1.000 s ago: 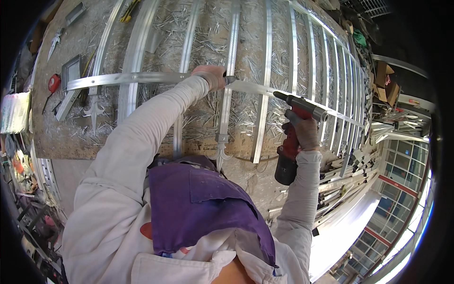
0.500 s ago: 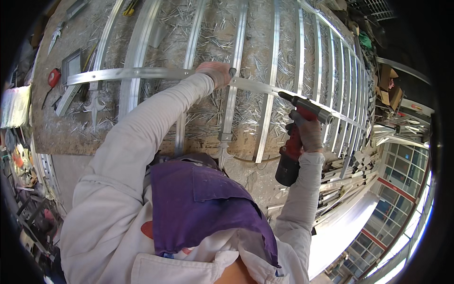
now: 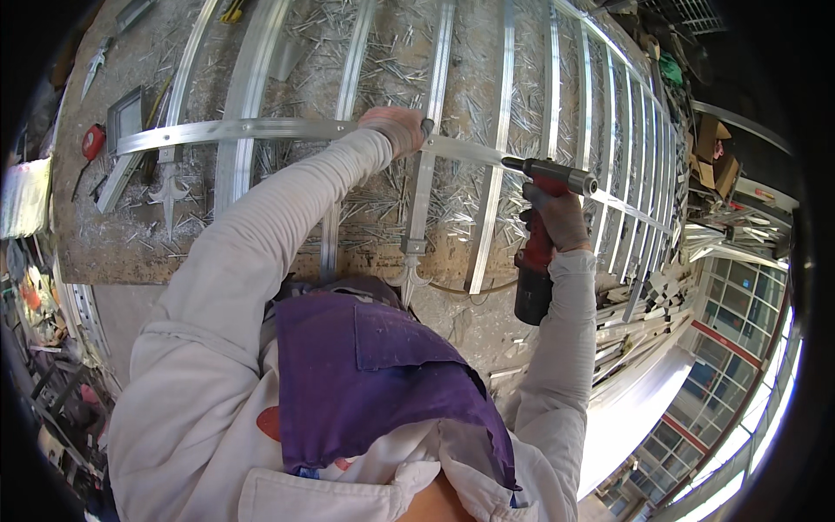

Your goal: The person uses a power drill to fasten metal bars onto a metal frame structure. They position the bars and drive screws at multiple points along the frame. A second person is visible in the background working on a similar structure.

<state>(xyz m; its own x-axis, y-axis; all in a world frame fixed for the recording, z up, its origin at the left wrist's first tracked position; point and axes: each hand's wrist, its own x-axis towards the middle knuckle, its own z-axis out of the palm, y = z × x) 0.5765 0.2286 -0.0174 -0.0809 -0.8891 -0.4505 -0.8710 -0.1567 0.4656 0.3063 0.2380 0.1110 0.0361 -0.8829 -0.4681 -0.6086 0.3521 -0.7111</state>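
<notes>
A long flat metal crossbar [image 3: 470, 150] lies over a row of silver metal uprights [image 3: 491, 196]. Fingers of my left hand [image 3: 396, 130] are closed around the crossbar beside one upright. My right hand [image 3: 561, 219] grips a red and black cordless rivet gun [image 3: 537, 248] by its handle, battery end toward me. The gun's nose is at the crossbar, close to where it crosses an upright; whether a rivet is in the nose is too small to tell. Rivet heads show along the crossbar's left part. A spear-shaped finial [image 3: 413, 271] ends one upright near me.
Thin metal pins [image 3: 374, 226] litter the wooden workbench [image 3: 130, 252]. To the left lie a red tape measure [image 3: 93, 141], a square metal frame piece [image 3: 127, 117] and a loose finial [image 3: 97, 63]. Metal offcuts [image 3: 639, 317] are piled at the right, near cardboard boxes [image 3: 711, 157].
My right hand has raised the rivet gun and turned it more level, bringing its nose slightly left to the crossbar. My left hand stays on the crossbar.
</notes>
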